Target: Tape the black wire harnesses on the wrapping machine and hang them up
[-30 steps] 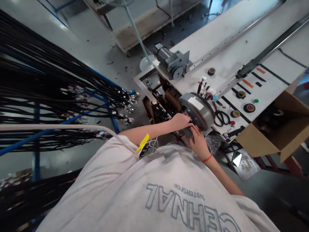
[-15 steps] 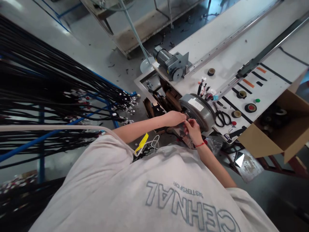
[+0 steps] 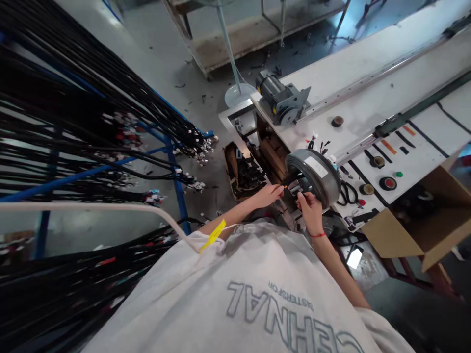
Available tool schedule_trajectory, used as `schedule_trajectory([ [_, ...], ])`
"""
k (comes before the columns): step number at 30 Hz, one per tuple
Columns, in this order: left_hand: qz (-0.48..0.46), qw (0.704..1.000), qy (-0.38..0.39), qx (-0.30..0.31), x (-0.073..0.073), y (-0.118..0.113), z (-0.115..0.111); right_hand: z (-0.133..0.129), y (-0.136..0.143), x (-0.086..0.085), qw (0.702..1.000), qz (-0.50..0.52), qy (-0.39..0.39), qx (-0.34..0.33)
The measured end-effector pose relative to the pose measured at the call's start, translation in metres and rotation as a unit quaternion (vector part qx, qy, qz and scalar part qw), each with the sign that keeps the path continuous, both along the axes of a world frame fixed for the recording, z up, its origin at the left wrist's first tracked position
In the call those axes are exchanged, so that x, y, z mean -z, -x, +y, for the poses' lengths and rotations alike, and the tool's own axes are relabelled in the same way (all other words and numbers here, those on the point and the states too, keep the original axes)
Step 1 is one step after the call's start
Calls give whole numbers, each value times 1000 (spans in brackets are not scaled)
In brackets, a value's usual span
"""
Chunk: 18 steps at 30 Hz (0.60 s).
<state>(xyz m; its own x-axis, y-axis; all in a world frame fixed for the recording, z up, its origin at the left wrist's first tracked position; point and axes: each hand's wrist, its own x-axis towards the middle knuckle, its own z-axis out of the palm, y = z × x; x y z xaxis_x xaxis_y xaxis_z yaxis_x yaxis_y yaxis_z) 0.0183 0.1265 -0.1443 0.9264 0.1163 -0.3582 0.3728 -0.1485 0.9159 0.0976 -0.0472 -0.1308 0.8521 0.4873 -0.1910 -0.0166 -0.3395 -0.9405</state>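
A grey ring-shaped machine head (image 3: 319, 171) with a white label stands at the near end of the white workbench. My left hand (image 3: 270, 194) is closed in a pinch on the left side of its opening. A small dark piece with an orange spot shows at those fingertips, too small to name. My right hand (image 3: 311, 211), with a red string at its wrist, is at the ring's near lower edge. Its fingers are curled together, and whatever they hold is hidden. Behind the ring stick up several thin wires with connectors (image 3: 312, 142).
Black-handled scissors (image 3: 348, 193) lie right of the ring, near tape rolls (image 3: 367, 189). A motor (image 3: 274, 88) sits on the bench's far corner. An open cardboard box (image 3: 408, 230) stands at right. Bundled black cables (image 3: 147, 108) hang from a blue rack (image 3: 178, 196) at left.
My hands have moved apart: they were together at the ring's near side, and now a gap separates them. The whole view has shifted, showing more of the crate below the bench.
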Motion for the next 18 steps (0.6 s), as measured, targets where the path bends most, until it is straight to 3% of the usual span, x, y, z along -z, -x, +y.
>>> schedule_trajectory([
  [3,-15,999,-34,10,5,7,-11,16,-7,-4,994,-99,35,-37],
  [5,-12,999,-46,23,13,6,-14,28,-14,-8,980,-166,44,-104],
  [8,7,999,-18,27,21,3,-15,40,-26,-11,930,-284,41,-230],
  [11,13,999,1,39,19,3,-13,44,-38,-4,875,-387,95,-276],
  [15,-28,992,-108,60,5,10,-12,56,-41,2,823,-408,226,-325],
  [18,-34,975,-215,44,-4,6,-20,54,-31,-20,825,-391,212,-349],
])
